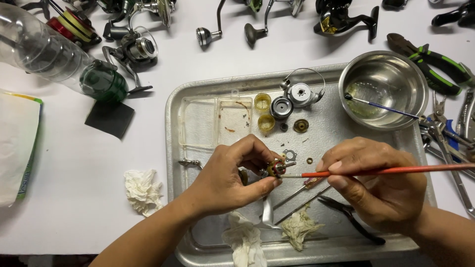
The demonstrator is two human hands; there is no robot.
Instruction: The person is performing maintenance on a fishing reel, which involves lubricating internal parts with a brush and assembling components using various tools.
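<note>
Your left hand [232, 175] hides most of the small brass part [275, 169]; the top edge crops the fishing reels [341, 17].

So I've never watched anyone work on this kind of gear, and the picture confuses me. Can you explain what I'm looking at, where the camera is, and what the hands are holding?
This is one picture from a camera worn on a person's head, looking down at their own two bare hands over a white table. The left hand pinches a small round metal part between its fingertips. The right hand holds a thin orange-handled brush, its tip touching that part. Both work above a metal tray. On the tray lie small gears and caps, a clear plastic box, crumpled tissues, black pliers and a steel bowl with a second brush resting in it. Around the tray, on the table, lie several fishing reels, a clear plastic bottle and green-handled pliers.
</note>
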